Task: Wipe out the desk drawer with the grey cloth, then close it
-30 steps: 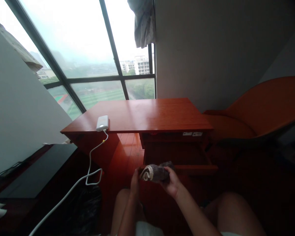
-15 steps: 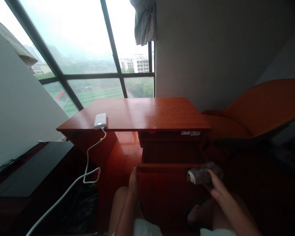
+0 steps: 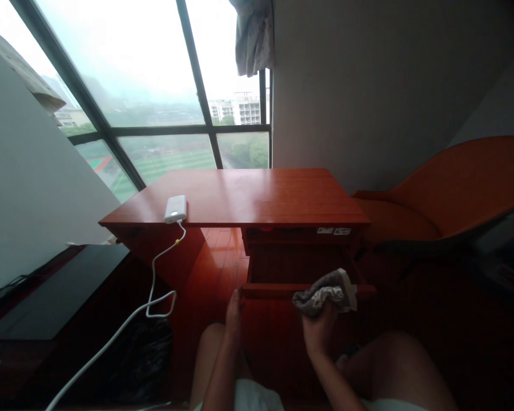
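Note:
A desk drawer (image 3: 300, 265) stands pulled out, its inside dark. At the left corner of its front panel, my left hand (image 3: 233, 314) is closed on the edge. My right hand (image 3: 319, 328) is wrapped round a crumpled grey-brown cloth (image 3: 325, 292) with a pale border. The cloth lies against the top edge of the drawer front, right of its middle. Part of my right hand's fingers are hidden by the cloth.
On the reddish wooden desk (image 3: 257, 197) rests a white power bank (image 3: 176, 209) with a white cable (image 3: 111, 337) running down left. An orange chair (image 3: 454, 188) stands at right. A dark bag (image 3: 141, 359) lies low at left, beside a dark flat surface (image 3: 68, 297).
My right hand has moved left along the drawer front with the cloth, from its right end toward the middle. The cloth has turned and bunched up. My left hand stays at the left corner.

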Action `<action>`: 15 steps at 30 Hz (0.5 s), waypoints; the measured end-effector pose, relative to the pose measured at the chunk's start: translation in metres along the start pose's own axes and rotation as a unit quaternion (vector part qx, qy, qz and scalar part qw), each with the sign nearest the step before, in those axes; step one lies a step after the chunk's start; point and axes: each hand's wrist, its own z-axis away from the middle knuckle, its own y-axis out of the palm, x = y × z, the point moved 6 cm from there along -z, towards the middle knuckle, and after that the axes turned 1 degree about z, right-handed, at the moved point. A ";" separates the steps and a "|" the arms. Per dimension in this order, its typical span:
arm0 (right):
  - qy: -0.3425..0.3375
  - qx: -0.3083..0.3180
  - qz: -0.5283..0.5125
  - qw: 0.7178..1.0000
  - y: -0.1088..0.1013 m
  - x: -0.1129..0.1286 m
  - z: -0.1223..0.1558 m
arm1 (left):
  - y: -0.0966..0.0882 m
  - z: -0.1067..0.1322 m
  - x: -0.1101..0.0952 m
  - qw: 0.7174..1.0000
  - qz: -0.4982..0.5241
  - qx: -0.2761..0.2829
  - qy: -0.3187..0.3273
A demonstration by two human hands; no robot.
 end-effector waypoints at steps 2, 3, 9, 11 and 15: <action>0.015 0.031 -0.016 0.999 0.025 0.017 0.022 | 0.002 0.003 -0.003 1.000 0.000 0.015 0.005; 0.019 0.044 -0.018 0.999 0.036 0.025 0.032 | 0.003 0.003 -0.004 1.000 0.001 0.019 0.005; 0.049 0.147 -0.062 0.986 0.087 0.062 0.085 | 0.004 -0.002 -0.006 0.999 0.020 0.027 -0.008; 0.046 0.218 -0.101 0.970 0.104 0.074 0.098 | 0.006 -0.004 -0.006 0.998 0.038 0.045 -0.018; 0.122 0.331 -0.199 0.914 0.131 0.079 0.112 | 0.009 -0.005 -0.008 0.995 0.068 0.056 -0.036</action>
